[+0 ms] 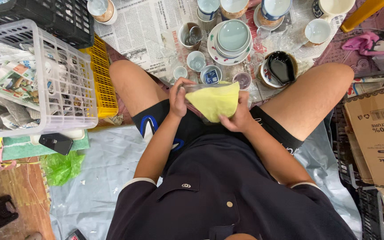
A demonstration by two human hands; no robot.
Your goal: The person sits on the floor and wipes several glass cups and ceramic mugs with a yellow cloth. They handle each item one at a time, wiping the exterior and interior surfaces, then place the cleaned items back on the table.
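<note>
While my left hand (178,95) grips a clear glass (196,87), my right hand (238,118) presses a yellow cloth (214,101) around it, above cups (196,61) on newspaper (143,31).

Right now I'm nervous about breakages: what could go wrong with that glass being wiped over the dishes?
1. The glass is nearly hidden in the yellow cloth, pinched by the left hand and right hand; it might slip.
2. It is held above small cups and stacked plates, so a drop could chip them.
3. The bare knees flank the crowded crockery; a leg shift may knock the black spoon dish.
</note>
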